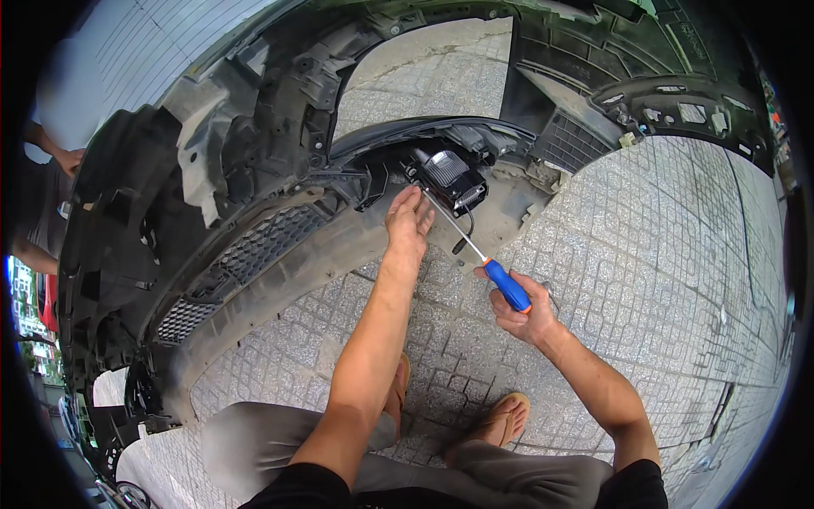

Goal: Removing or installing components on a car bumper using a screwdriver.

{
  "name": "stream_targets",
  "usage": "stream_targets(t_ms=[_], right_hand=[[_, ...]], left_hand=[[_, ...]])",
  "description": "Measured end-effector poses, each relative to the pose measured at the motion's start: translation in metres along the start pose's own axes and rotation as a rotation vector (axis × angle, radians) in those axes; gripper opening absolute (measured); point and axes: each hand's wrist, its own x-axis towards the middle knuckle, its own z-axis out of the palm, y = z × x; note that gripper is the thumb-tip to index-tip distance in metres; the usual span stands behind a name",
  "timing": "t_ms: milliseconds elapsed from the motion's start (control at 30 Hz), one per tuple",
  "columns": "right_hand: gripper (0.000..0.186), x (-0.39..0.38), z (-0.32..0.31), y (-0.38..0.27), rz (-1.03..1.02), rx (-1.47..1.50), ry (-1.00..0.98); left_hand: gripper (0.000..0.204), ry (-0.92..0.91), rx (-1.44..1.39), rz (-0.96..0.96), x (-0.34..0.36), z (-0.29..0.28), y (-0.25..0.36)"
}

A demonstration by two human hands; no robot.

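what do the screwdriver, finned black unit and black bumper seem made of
Screwdriver: handle probably plastic, smooth glossy blue; shaft likely bare steel, silvery. Finned black unit: perhaps cast metal, judging by the greyish sheen on its fins, though plastic is possible. Black bumper: probably moulded plastic, dull and dusty, with integral ribs.
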Motion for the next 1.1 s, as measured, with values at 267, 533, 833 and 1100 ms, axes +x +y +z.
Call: stream_targets(t_ms=[267,533,833,1100], right_hand=[[0.064,0.005,0.006,-0.007,0.094,0.123,0.002],[0.07,-0.003,0.007,-0.013,0.069,0.166,-0.022],[0.062,0.006,0.016,-0.006,0.108,-0.008,0.067],[0.055,0.011,0.012,-0.008,-0.349,-1.421,0.353]], left_hand=[[0.026,-0.027,0.059,-0.047,0.005,-0.002,0.017],[0.025,-0.022,0.159,-0.055,-0.004,0.015,0.008],[0.023,-0.03,0.134,-0.018,0.0,0.009,0.013],[0.022,-0.016,0.15,0.03,0.001,0.006,0.013]])
